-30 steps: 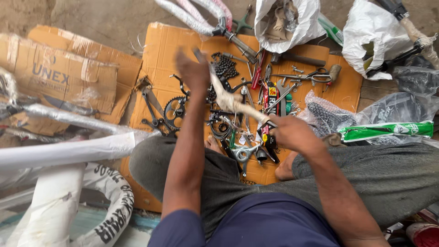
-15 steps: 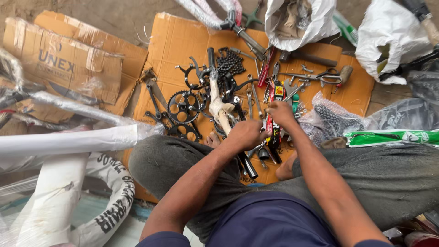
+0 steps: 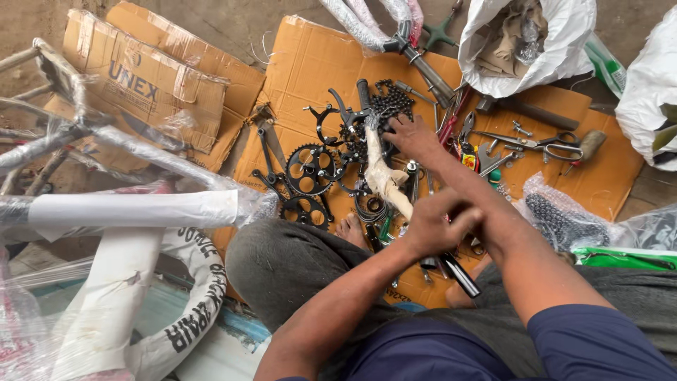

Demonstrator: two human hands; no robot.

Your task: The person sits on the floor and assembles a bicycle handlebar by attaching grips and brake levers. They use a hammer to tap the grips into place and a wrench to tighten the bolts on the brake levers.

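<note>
My left hand (image 3: 437, 227) is closed at the near end of a long part wrapped in tan paper (image 3: 384, 176), which lies slanted across the cardboard sheet (image 3: 296, 77). A black rod (image 3: 462, 275) sticks out from under that hand. My right hand (image 3: 416, 139) reaches over my left forearm to the far end of the wrapped part, fingers spread on black parts beside a bicycle chain (image 3: 391, 104). Black chainrings (image 3: 310, 169) lie left of the wrapped part. My bare foot (image 3: 349, 229) rests near them.
Scissors (image 3: 553, 144), pliers and small tools lie on the cardboard's right half. A white sack (image 3: 564, 49) stands at the back right, a cardboard box (image 3: 141, 85) at the back left. Plastic-wrapped bicycle frame tubes (image 3: 134, 208) and a tyre (image 3: 197, 310) fill the left.
My left hand has come back toward me with the wrapped part. My right hand has stretched forward, from near my lap to the black parts by the chain.
</note>
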